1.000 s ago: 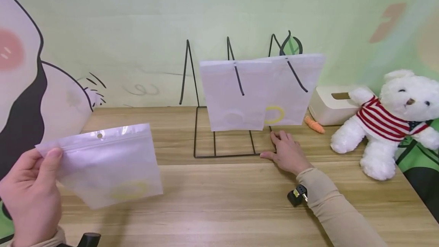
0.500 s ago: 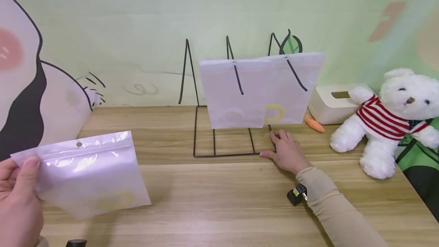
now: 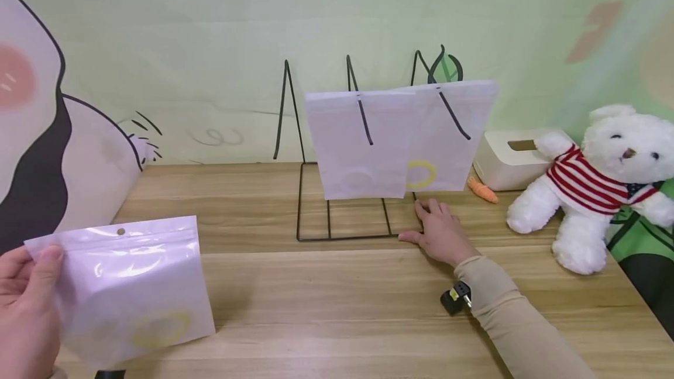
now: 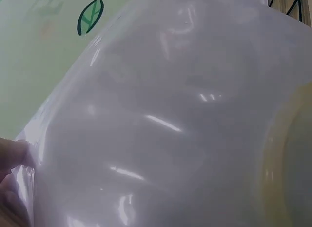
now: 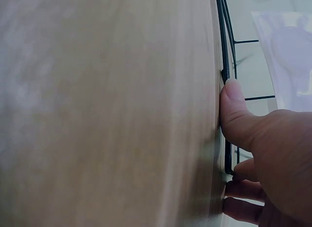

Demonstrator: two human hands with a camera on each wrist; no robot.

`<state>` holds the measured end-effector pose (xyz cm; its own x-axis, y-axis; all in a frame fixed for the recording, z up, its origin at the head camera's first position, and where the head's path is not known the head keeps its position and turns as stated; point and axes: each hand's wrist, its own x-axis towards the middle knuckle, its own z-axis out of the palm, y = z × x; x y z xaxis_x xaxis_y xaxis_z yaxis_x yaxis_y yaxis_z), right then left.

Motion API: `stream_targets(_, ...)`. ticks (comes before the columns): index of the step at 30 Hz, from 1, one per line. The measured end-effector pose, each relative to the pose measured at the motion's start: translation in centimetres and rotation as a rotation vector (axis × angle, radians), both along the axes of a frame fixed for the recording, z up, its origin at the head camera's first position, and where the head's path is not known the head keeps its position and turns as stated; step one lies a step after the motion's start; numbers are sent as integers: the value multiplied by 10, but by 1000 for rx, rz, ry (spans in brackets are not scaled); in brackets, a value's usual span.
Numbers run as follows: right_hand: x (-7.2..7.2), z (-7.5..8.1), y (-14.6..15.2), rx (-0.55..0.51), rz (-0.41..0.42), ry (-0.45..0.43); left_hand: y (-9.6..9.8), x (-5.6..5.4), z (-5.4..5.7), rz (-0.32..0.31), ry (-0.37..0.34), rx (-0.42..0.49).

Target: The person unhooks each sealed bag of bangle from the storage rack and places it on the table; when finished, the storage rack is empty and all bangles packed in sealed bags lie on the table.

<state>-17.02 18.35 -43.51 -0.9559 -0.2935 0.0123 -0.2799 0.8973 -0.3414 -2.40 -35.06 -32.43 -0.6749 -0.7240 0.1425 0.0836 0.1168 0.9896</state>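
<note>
In the head view at lower left, my left hand [image 3: 28, 309] pinches the upper left corner of a milky zip-lock bag [image 3: 126, 279]. A yellow ring shape shows through its lower part. The left wrist view is mostly filled by the bag [image 4: 146, 90], with a bit of the left hand at its left edge. My right hand [image 3: 441, 233] holds the front right corner of a black wire display rack [image 3: 316, 240], thumb on the front bar. Two similar bags hang from its hooks, a left bag [image 3: 342, 151] overlapping a right bag [image 3: 447, 162].
The rack's left hook [image 3: 280, 110] carries no bag. Right of the rack are a small orange carrot [image 3: 481, 190], a white tissue box [image 3: 511, 162] and a white teddy bear [image 3: 584, 192] in a striped shirt. A printed wall stands behind the wooden table [image 3: 326, 309].
The left hand has drawn the zip-lock bag leftward and down, and the bag's lower part has swung down. The right hand has stayed at the rack's corner.
</note>
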Motion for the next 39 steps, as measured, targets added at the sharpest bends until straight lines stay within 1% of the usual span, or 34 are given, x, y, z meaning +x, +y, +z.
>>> stream_targets(3, 0, -1, 0, 3, -3, -4, 0, -4, -1, 0, -49, -3)
stream_targets(5, 0, -1, 0, 5, -3, -4, 0, -7, -2, -9, -52, 5)
stream_targets(6, 0, -1, 0, 6, -5, -6, 0, -9, -3, -14, -30, 30)
stream_targets(8, 1, -1, -1, 4, -7, -6, -1, -12, -5, -4, -65, 16)
stream_targets(10, 1, -1, -1, 3, -7, -9, -3, -16, -7, 1, -91, -28)
stream_targets(13, 2, 0, -2, 1, -4, -11, -7, -21, -12, 8, -151, -173)
stream_targets(15, 2, -1, -2, 1, -2, -13, -10, -24, -16, -4, -161, -250)
stream_targets(16, 2, -1, -2, 2, -1, -12, -11, -26, -17, -10, -182, -283)
stream_targets(17, 2, -1, -2, 1, 0, -12, -12, -27, -18, -20, -216, -316)
stream_targets(22, 2, 0, -1, -6, 2, -8, -16, -34, -22, -102, -320, -385)
stream_targets(25, 3, 1, 0, -6, 0, -4, -18, -36, -26, -153, -334, -409)
stream_targets(27, 2, 1, 0, -3, -4, -7, -20, -37, -30, -180, -340, -401)
stream_targets(30, 2, 1, 0, 4, -3, -9, -22, -39, -35, -209, -379, -403)
stream_targets(34, 1, 0, 0, 1, -2, -3, -25, -43, -41, -242, -439, -452)
stream_targets(39, 1, 1, 1, -7, -3, 6, -30, -48, -52, -301, -449, -532)
